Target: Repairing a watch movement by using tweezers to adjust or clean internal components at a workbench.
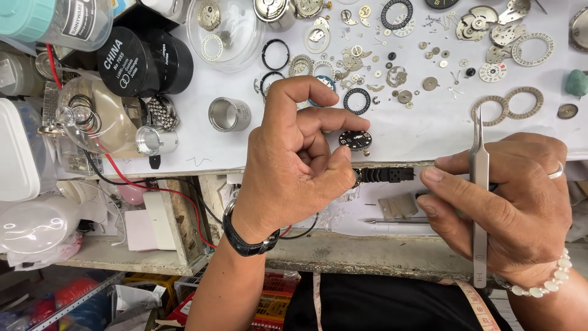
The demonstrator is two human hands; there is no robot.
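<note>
Two hands over white sheet (202,144), left hand (294,165) fingers pinching black watch dial (355,140) (strap below), right hand (508,208) gripping tweezers (479,184).

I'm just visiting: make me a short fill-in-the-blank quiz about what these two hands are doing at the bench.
1. The left hand pinches a small round black ____.
2. The right hand holds slim steel ____.
3. The left wrist wears a black ____.
4. The right wrist wears a white beaded ____.

Missing words: watch dial; tweezers; wristwatch; bracelet.
</note>
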